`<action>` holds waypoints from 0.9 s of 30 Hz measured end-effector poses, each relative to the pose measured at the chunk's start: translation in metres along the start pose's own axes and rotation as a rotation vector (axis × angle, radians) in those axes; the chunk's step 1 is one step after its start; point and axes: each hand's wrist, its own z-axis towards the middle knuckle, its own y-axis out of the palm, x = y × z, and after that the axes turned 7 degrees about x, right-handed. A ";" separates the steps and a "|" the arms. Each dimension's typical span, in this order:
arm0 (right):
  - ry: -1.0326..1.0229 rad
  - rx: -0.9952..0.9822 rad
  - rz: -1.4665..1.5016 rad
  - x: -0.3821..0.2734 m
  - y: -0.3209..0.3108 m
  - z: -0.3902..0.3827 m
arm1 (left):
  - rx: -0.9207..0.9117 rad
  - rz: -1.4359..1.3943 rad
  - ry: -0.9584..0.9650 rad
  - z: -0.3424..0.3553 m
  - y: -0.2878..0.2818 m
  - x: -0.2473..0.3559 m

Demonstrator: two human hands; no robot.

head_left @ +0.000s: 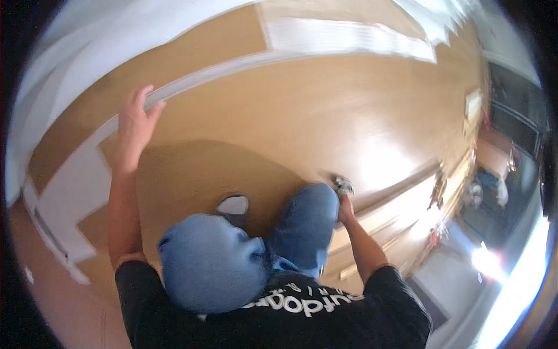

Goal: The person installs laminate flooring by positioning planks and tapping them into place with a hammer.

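My left hand (136,119) is raised at the upper left with fingers apart, holding nothing, above the tan wooden board (232,99) near a long white strip (192,77) along it. My right hand (345,206), low beside my bent right knee, is closed around a small silver-and-dark tool (342,184), too blurred to identify, near the edge of some pale wooden planks (383,209). I am crouched in jeans (215,262), with a grey-and-white shoe (232,206) beneath me on the board.
White sheeting (81,46) borders the board at upper left, and white patches (70,186) lie at left. On the right are a dark framed object (511,122), a cardboard-coloured box (491,151), assorted small items, a bright lamp (482,262) and a grey panel (442,279).
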 end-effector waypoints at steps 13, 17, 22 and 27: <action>-0.707 0.172 -0.473 -0.314 -0.259 0.187 | -0.501 0.108 0.189 0.028 0.118 0.169; -0.835 0.300 -0.982 -0.393 -0.284 0.278 | -0.430 0.332 0.246 0.015 0.134 0.175; -0.885 0.258 -1.162 -0.439 -0.294 0.342 | -0.456 0.328 0.196 0.017 0.133 0.191; -0.925 0.122 -1.318 -0.478 -0.280 0.348 | -0.399 0.397 0.177 0.014 0.124 0.185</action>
